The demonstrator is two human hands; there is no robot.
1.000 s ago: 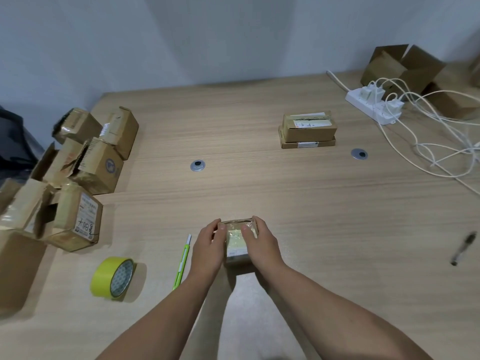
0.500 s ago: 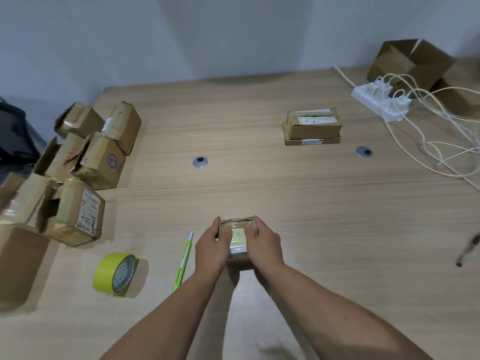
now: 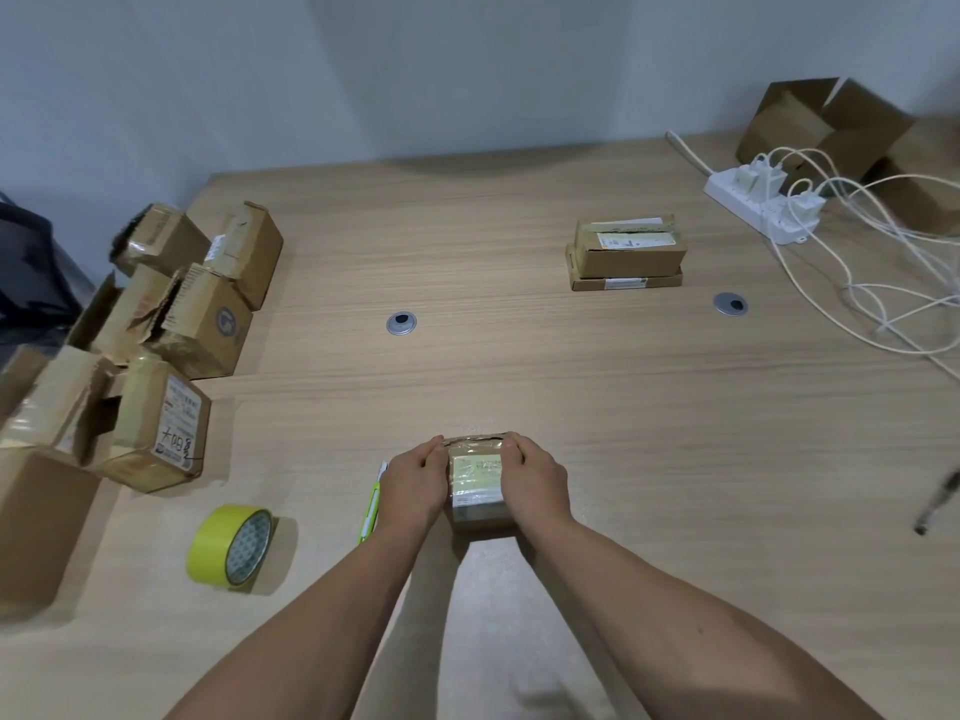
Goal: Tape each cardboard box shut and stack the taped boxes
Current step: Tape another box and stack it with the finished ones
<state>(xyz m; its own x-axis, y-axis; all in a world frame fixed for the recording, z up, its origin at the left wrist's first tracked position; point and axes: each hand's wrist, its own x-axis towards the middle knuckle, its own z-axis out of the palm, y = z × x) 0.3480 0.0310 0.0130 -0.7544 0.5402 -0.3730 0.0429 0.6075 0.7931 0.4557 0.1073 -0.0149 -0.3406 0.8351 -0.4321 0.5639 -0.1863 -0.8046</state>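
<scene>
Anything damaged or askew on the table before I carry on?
Yes. In the left pile, the torn box has a ragged, ripped flap, and boxes around it lie tilted. The two-box stack looks fairly square. The left hand and right hand hold the small box.

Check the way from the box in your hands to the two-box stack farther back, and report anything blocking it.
Nothing visible blocks it. Between the small box, gripped by the left hand and right hand, and the stack lies only bare table; the left grommet and right grommet lie off that line.
</scene>
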